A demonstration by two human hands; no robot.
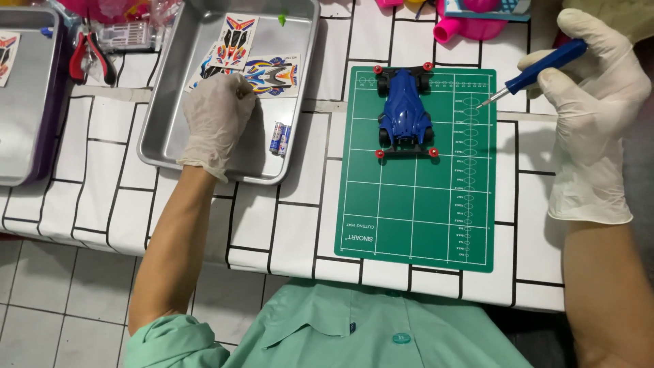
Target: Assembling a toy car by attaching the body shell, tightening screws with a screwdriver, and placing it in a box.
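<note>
A blue toy race car (pixel 405 112) with red rollers sits at the top of a green cutting mat (pixel 415 204). My right hand (pixel 593 102), gloved in white, holds a blue-handled screwdriver (pixel 538 68) with its tip over the mat's right edge, beside the car. My gloved left hand (pixel 216 119) reaches into a metal tray (pixel 170 136) and rests its curled fingers on the sticker sheets (pixel 255 61) there. Two small batteries (pixel 280 138) lie in the tray just right of that hand. Whether the fingers pinch a sheet is hidden.
A second metal tray (pixel 20 102) stands at the far left, with red-handled pliers (pixel 88 58) beside it. Pink plastic items (pixel 470 24) lie beyond the mat. The tabletop has a white cloth with black lines (pixel 286 225); its front edge runs near my chest.
</note>
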